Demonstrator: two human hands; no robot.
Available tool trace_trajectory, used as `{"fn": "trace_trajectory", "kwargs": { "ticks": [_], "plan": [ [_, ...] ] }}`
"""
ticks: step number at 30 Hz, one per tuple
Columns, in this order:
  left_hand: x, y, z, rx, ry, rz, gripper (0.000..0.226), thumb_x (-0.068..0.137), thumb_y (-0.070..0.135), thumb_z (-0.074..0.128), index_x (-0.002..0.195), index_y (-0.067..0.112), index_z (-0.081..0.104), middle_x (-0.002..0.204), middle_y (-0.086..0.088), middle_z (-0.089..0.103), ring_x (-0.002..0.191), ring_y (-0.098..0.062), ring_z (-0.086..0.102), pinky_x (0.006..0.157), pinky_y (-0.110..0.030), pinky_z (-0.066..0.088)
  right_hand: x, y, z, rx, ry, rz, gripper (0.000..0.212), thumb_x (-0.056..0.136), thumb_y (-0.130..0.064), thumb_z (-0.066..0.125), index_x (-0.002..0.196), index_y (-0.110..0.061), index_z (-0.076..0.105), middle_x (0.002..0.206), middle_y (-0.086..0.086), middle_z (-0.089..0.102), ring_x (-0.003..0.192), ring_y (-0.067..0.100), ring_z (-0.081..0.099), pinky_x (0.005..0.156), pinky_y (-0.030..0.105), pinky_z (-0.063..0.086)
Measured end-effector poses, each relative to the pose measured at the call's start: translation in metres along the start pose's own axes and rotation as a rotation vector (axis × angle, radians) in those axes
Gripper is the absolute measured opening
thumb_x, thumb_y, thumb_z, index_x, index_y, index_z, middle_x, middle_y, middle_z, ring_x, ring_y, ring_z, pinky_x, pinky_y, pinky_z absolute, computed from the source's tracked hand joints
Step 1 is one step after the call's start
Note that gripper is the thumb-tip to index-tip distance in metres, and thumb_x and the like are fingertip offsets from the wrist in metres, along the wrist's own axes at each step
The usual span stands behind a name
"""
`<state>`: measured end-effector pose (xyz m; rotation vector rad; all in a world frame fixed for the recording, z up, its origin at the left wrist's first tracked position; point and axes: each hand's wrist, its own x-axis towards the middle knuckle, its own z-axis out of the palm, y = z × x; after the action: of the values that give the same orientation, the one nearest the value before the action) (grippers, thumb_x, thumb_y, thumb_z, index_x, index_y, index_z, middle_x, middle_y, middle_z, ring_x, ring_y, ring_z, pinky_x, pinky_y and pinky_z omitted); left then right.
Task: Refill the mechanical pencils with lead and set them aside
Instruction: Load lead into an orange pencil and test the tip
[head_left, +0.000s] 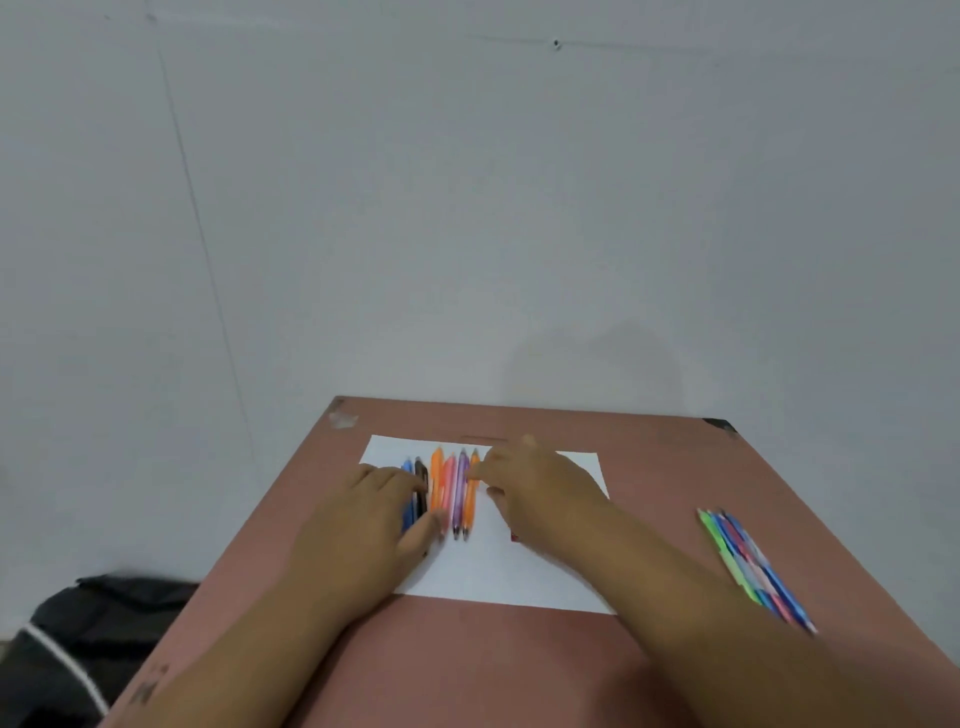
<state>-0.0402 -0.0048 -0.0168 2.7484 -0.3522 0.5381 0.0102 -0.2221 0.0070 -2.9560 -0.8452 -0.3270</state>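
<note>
Several mechanical pencils (453, 491) in blue, black, orange, pink and purple lie side by side on a white sheet of paper (519, 577). My left hand (371, 514) rests flat on the blue and black ones at the row's left, fingers spread. My right hand (530, 486) hovers at the row's right side, its fingertips touching the rightmost orange pencil. A small red thing (514, 537) peeks out under my right wrist, mostly hidden. A second bunch of pencils (750, 564), green, blue and pink, lies on the table at the right, apart from both hands.
The brown table (493, 670) stands against a pale wall (467, 208). A dark bag (78, 639) sits on the floor to the left of the table. The table's far corners carry bits of tape.
</note>
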Motion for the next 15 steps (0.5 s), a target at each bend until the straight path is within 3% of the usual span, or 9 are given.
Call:
{"fn": "trace_trajectory", "kwargs": {
  "ticks": [5,8,11,15],
  "plan": [
    [0.003,0.000,-0.001,-0.019,-0.018,-0.048,0.042,0.090,0.065,0.038,0.111,0.037,0.061,0.101,0.019,0.061,0.092,-0.004,0.052,0.078,-0.026,0.048,0.008,-0.001,0.011,-0.035,0.078,-0.076,0.036,0.096,-0.010,0.060,0.121,-0.034,0.069,0.110,-0.010,0.068,0.103,0.017,0.057,0.076,0.033,0.055],
    [0.004,0.000,-0.001,0.001,-0.014,-0.059,0.038,0.091,0.062,0.040,0.106,0.034,0.061,0.095,0.016,0.060,0.086,-0.006,0.054,0.076,-0.027,0.048,0.007,0.004,0.015,-0.038,0.100,-0.096,0.028,0.097,-0.012,0.059,0.110,-0.033,0.072,0.100,-0.013,0.068,0.096,0.017,0.056,0.067,0.028,0.046],
    [0.005,0.000,0.000,0.019,-0.016,-0.063,0.039,0.091,0.062,0.041,0.104,0.032,0.062,0.094,0.015,0.061,0.084,-0.006,0.055,0.076,-0.029,0.049,0.007,0.007,0.015,-0.050,0.131,-0.134,0.025,0.094,-0.015,0.067,0.108,-0.035,0.072,0.097,-0.015,0.068,0.091,0.016,0.054,0.066,0.032,0.053],
    [0.005,0.002,-0.002,0.039,-0.029,-0.071,0.038,0.092,0.063,0.041,0.107,0.034,0.060,0.095,0.015,0.062,0.083,-0.006,0.056,0.075,-0.027,0.050,0.005,0.009,0.012,-0.056,0.116,-0.200,0.024,0.093,-0.015,0.069,0.110,-0.033,0.072,0.096,-0.012,0.065,0.090,0.018,0.053,0.061,0.031,0.048]
  ]
}}
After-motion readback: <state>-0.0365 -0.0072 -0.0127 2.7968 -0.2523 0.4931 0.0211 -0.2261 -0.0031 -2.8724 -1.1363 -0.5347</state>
